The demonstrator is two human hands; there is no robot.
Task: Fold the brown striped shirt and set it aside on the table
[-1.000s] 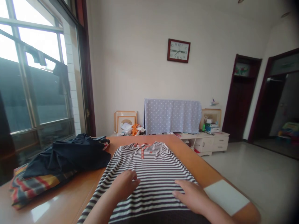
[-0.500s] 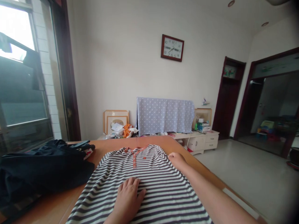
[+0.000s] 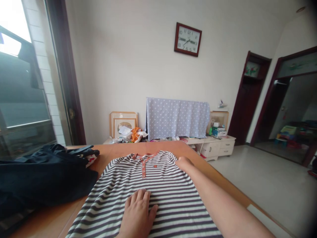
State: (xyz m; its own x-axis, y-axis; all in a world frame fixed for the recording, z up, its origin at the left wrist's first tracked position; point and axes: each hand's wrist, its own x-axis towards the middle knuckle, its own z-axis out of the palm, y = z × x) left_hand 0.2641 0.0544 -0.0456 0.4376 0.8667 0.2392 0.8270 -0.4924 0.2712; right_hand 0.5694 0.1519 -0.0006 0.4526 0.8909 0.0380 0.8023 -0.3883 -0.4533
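Observation:
A black-and-white striped shirt (image 3: pixel 153 185) with an orange collar and button placket lies spread flat on a wooden table (image 3: pixel 218 180). My left hand (image 3: pixel 138 215) rests flat on the shirt's lower middle, fingers together and pointing away from me. My right arm stretches across the shirt's right side, and my right hand (image 3: pixel 184 162) sits at the shirt's right shoulder edge. Whether its fingers pinch the fabric cannot be made out.
A heap of dark navy clothing (image 3: pixel 42 178) lies on the table to the left of the shirt. A white sheet (image 3: pixel 267 221) lies on the table's right edge. Beyond the table stand a low cabinet with a dotted cloth (image 3: pixel 177 118), picture frames and a wall clock (image 3: pixel 187 39).
My right hand moved from the shirt's lower right up to its right shoulder. My left hand stayed flat on the shirt's middle. My view turned right and up.

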